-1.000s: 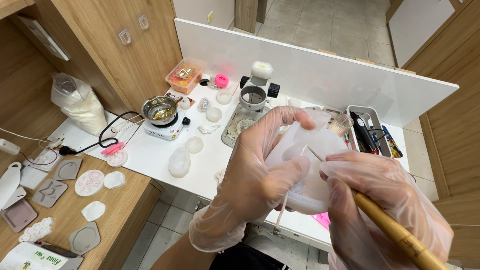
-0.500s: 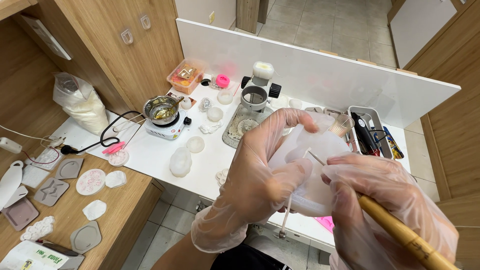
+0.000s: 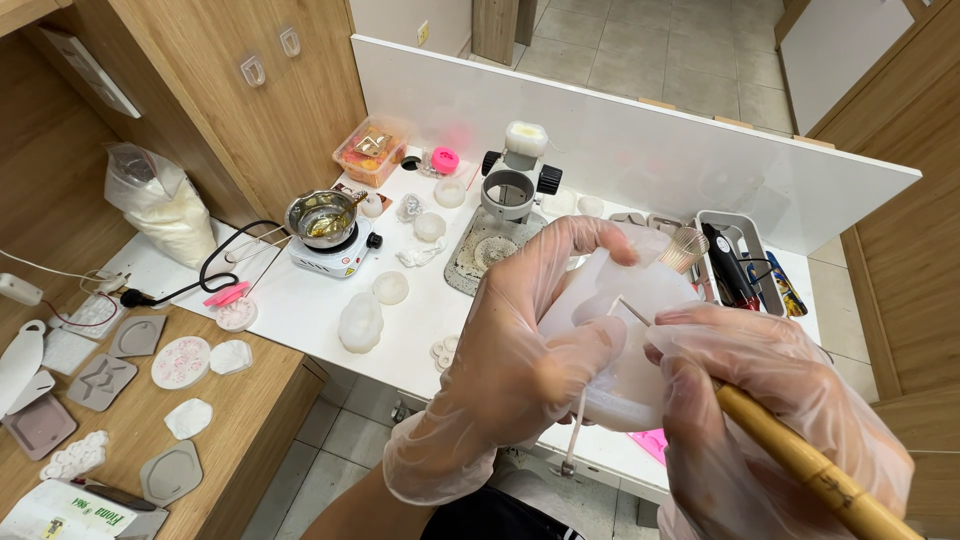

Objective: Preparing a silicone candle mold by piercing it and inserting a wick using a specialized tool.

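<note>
Nearest the camera, the gloved right hand (image 3: 770, 400) is closed around a bamboo-handled tool (image 3: 810, 470), its thin tip touching a translucent white mould (image 3: 630, 340). The gloved left hand (image 3: 530, 340) curls its fingers around that mould, holding it up above the counter's (image 3: 300, 310) near edge. Farther back stand a small hotplate with a metal pot (image 3: 325, 225) and a microscope (image 3: 515, 180) by the rear edge.

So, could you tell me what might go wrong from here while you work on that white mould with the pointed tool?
1. The thin metal tip sits close to the left hand gripping the translucent white mould; a slip could pierce the glove or gouge the mould.
2. The mould is held in the air past the white table edge, so if dropped it would likely fall to the floor.
3. The right hand holds the bamboo-handled tool near its tip, leaving little margin.
</note>
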